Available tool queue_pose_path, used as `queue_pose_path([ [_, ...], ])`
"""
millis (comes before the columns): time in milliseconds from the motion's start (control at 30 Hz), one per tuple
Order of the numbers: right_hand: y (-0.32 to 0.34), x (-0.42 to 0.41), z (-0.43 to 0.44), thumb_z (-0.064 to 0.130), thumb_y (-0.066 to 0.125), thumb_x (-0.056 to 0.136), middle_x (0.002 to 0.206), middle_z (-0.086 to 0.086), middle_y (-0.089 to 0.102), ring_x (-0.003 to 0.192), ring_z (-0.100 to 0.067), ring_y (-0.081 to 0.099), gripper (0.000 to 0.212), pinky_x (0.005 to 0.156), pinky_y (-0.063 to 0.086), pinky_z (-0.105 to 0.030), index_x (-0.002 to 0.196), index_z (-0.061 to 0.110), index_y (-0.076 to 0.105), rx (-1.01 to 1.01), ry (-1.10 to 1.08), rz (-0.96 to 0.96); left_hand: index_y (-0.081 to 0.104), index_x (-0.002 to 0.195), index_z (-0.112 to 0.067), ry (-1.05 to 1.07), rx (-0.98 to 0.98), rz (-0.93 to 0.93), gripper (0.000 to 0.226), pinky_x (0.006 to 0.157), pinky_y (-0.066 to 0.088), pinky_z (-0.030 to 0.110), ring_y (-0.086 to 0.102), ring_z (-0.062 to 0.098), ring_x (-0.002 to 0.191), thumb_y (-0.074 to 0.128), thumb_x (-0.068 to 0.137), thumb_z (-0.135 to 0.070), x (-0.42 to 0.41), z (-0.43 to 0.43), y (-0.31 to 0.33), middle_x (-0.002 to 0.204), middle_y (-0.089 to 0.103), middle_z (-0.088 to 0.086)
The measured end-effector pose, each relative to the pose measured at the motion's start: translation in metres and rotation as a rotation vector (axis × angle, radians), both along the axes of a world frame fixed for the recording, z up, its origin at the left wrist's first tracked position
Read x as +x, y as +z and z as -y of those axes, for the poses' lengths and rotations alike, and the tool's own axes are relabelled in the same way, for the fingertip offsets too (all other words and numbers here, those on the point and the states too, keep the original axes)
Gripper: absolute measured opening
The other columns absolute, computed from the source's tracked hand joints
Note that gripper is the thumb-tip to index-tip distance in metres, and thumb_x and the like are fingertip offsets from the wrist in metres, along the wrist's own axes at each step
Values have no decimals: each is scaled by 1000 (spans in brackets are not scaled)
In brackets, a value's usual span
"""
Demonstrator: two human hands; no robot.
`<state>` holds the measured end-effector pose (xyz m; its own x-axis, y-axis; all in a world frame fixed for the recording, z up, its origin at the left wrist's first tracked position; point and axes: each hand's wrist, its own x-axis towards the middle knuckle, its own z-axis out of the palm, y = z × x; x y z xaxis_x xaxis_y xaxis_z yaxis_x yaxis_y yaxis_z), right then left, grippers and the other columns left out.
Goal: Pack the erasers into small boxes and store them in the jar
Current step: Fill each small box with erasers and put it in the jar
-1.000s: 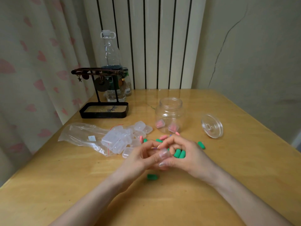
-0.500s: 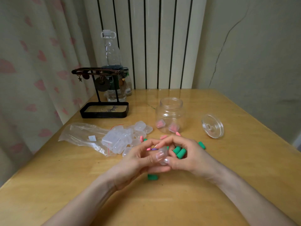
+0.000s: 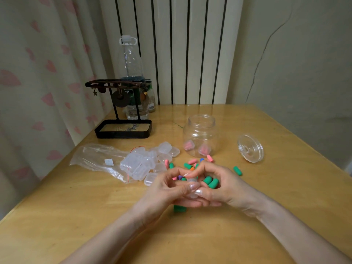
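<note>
**Two hands press on a small clear box above scattered erasers**

A wooden table [image 3: 266,216] fills the view. Two bare forearms reach in from the near edge and meet at its centre. The left hand [image 3: 167,189] and the right hand [image 3: 222,185] both curl around one small box [image 3: 191,180], with thumbs on its near side and fingertips meeting over the top.

Beyond the hands stands the open jar [image 3: 200,130], with two packed boxes [image 3: 188,145] of pink erasers inside. Its lid [image 3: 250,148] lies on the table well to the right. A heap of empty boxes [image 3: 141,165] sits to the left of the hands. Loose erasers [image 3: 210,181], mostly green and pink, lie between the hands and the jar.

The step appears to be closing the box. It would go best with even thumb pressure along the lid edge while the fingers brace it from below, so that no eraser gets pinched in the seam. The jar mouth is near enough for a short drop.

The fingers cover almost all of the held box. Its contents and whether its lid is latched cannot be made out. One green eraser [image 3: 179,208] is half hidden under the hands.
</note>
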<state>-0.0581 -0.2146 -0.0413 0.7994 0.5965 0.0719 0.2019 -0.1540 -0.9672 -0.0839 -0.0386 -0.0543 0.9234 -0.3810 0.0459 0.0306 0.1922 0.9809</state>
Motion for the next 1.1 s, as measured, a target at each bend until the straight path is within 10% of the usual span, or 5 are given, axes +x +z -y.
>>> queue_pose_path([
  [233, -3, 5, 5, 16, 70, 75, 96, -19, 55, 67, -21, 56, 24, 57, 47, -22, 98, 22, 66, 6, 43, -73, 48, 112, 9, 12, 35, -22, 45, 73, 58, 34, 68, 42, 86, 67, 81, -17, 0, 0, 3, 92, 70, 28],
  [467, -3, 1, -4, 31, 65, 61, 109, -33, 54, 114, -40, 42, 38, 79, 50, -32, 97, 22, 62, -57, -42, 68, 56, 109, 2, 60, 104, 48, 24, 68, 57, 26, 71, 22, 76, 58, 87, -5, -2, 3, 5, 84, 73, 13],
  [667, -6, -4, -15, 27, 54, 62, 112, -1, 60, 61, 0, 54, 34, 65, 41, -27, 93, 40, 56, -270, -142, 298, 64, 99, -5, 187, 209, 155, 14, 61, 54, 22, 68, 15, 68, 63, 85, -5, 0, 6, 0, 79, 72, 16],
  [933, -9, -9, -20, 13, 49, 64, 67, 18, 56, 53, 2, 50, 26, 51, 31, -9, 87, 24, 53, -205, -180, 395, 71, 78, -21, 195, 265, 222, 8, 65, 52, 28, 63, 18, 69, 68, 80, -13, 2, 5, -1, 76, 67, 13],
  [1100, -13, -9, -21, 11, 45, 67, 86, 10, 61, 71, -4, 58, 27, 58, 44, -21, 90, 24, 54, -195, -221, 500, 67, 98, -2, 182, 220, 174, 17, 68, 56, 27, 66, 21, 72, 67, 82, -5, 1, 5, 0, 81, 68, 15],
])
